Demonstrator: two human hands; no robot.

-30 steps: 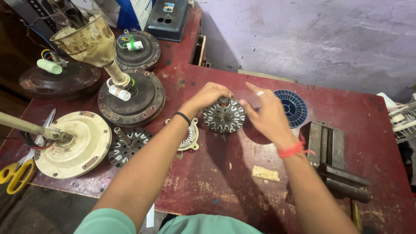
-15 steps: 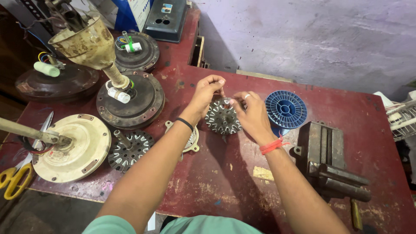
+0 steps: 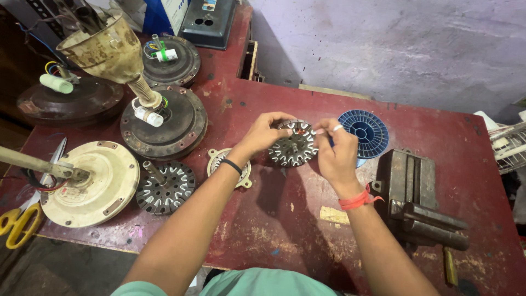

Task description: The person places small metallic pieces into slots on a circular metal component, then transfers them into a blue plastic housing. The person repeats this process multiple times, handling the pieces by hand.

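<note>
Both hands, left hand [image 3: 267,133] and right hand [image 3: 335,152], grip 1 slotted stator [image 3: 294,146], apparently tilted face-up.

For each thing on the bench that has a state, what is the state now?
Left hand: grips slotted stator core, tilted up.
Right hand: pinches at core's top.
Blue spool: flat, empty.
Bench vise: jaws shut.
Second stator: flat, bare slots.
Scissors: closed.
</note>
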